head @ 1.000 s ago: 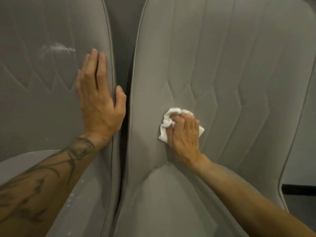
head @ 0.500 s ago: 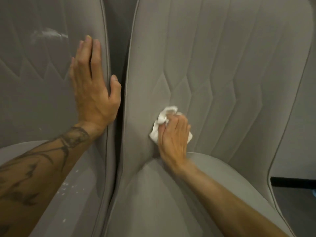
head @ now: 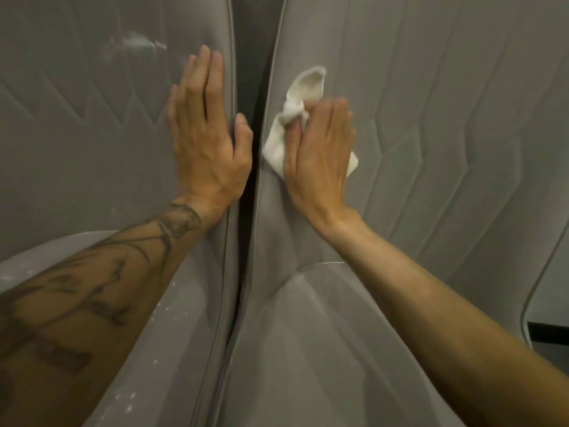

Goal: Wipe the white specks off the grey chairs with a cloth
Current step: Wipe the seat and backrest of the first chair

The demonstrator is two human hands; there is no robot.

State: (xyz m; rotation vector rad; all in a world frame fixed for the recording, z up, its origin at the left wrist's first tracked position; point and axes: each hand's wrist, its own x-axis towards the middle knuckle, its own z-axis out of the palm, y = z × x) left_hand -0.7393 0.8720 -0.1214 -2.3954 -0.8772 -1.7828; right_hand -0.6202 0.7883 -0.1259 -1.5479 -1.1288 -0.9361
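Head view, and we are mid-wipe: the right hand point(head: 320, 149) grips the crumpled white cloth point(head: 306, 84), thumb and fingers bunched round it, and presses it against the inner edge of the right grey quilted chair point(head: 446, 118), on the backrest. That puts the cloth just above centre frame, toward 12 o'clock, right beside the dark gap point(head: 246, 87) between the two seats. The left hand point(head: 206, 140) lies flat and relaxed with straight fingers, palm on the backrest of the left grey quilted chair point(head: 77, 149). It holds nothing and looks to be bracing. Now the score. The right chair, backrest and seat alike, shows no white marks that I can make out, so that one looks close to done, bar whatever sits under the cloth. The left chair is another story: a white smear point(head: 135, 44) sits up at 10 o'clock on its backrest, just above the left fingertips. A scatter of white specks point(head: 172, 312) also dots its seat down at 7 o'clock, beside the forearm. By my reckoning, roughly half the job is left, and the cloth has yet to cross the gap and deal with both the smear and the seat.
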